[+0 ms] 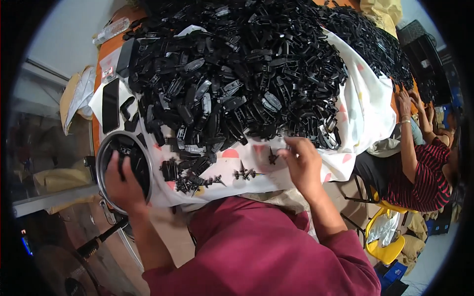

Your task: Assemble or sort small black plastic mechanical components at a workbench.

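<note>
At the left, my left hand (126, 185) is over a round metal bowl (101, 170) that holds black plastic pieces (140, 165). Its fingers are apart, and I see nothing gripped in them. My right hand (303, 167) is above the white cloth, thumb and fingers drawn together at a small spiky black plastic part (272, 157). Between the hands lie a few more spiky black parts (243, 172) and a cluster of them (192, 183). Just beyond, a large heap of elongated black plastic clip-like pieces (222, 93) covers much of the table.
A dark phone (111, 104) and a black box (127, 58) are left of the heap. The patterned white cloth (363, 118) drapes over the orange table. A clear bottle (111, 30) lies far left. Another person in a striped shirt (419, 177) works at the right, near a yellow chair (387, 251).
</note>
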